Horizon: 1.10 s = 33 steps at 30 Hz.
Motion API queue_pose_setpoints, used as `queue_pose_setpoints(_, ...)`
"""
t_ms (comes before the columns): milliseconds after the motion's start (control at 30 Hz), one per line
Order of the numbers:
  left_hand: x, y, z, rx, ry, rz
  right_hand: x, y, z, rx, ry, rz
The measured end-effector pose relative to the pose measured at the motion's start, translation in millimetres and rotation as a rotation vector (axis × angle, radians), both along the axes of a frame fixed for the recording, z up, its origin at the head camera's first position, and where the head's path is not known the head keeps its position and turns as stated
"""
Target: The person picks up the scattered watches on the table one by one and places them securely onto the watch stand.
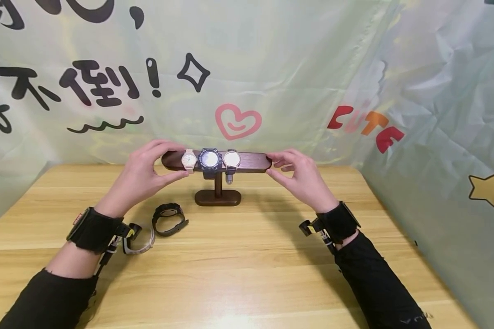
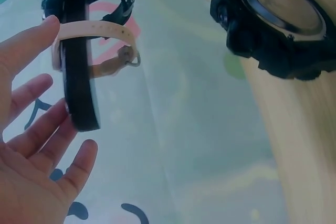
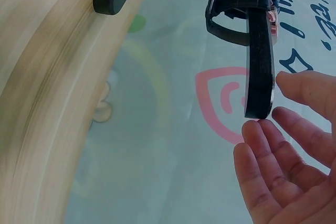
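Note:
A dark wooden watch stand (image 1: 253, 161) with an oval foot stands toward the back of the table. On its bar sit a pale pink watch (image 1: 189, 160), a dark chunky watch (image 1: 210, 159) and a round-faced watch (image 1: 232, 159) with a dark strap. My left hand (image 1: 137, 171) spans the bar's left end, thumb tip right at the pink watch, the other fingers spread loosely by the bar. My right hand (image 1: 302, 176) is at the bar's right end, its extended fingertips close against that end in the right wrist view.
A black watch (image 1: 169, 220) lies on its side on the table, near my left wrist. Beside it lies a watch with a light strap (image 1: 142, 249), partly hidden by the wrist camera. A printed cloth (image 1: 292, 68) hangs behind the wooden table (image 1: 238, 274) and along its right side.

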State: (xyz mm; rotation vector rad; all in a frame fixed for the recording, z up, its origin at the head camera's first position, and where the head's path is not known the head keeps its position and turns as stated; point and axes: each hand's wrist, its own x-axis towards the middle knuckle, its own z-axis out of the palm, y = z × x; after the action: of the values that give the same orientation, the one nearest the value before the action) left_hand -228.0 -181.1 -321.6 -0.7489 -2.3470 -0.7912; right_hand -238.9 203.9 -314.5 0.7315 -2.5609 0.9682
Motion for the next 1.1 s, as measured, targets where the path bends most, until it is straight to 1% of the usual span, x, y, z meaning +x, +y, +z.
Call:
queue_pose_setpoints(233,11.7,-9.2,2.5,-0.012,-0.019,0.050,2.1,-1,2.0,0.001,0.007,-0.005)
queue_pose_setpoints(367,18.5,-14.3,2.5,-0.026,-0.019,0.073,4.5,-1,3.2,0.009,0.012,0.000)
queue_pose_setpoints(533,25.9,-20.4,2.9,-0.047,-0.060,0.132,8.8,-4,6.0,0.012,0.022,0.008)
queue_pose_setpoints(600,29.2,-21.8,4.5,-0.058,-0.094,0.164,10.9,-5,7.7,0.010,0.029,0.014)
queue_pose_setpoints(733,35.7,-23.5,5.0,-0.100,-0.180,0.203,14.7,-8,9.4,0.011,0.038,0.030)
queue_pose_setpoints(867,41.6,-22.8,4.0,-0.150,-0.268,0.219,17.5,-11,9.2,0.019,0.041,0.049)
queue_pose_setpoints(1000,45.2,-20.9,1.5,-0.188,-0.328,0.228,20.4,-14,9.4,0.024,0.058,0.072)
queue_pose_setpoints(1100,46.6,-18.6,-0.6,-0.216,-0.377,0.218,23.2,-16,10.7,0.028,0.068,0.087)
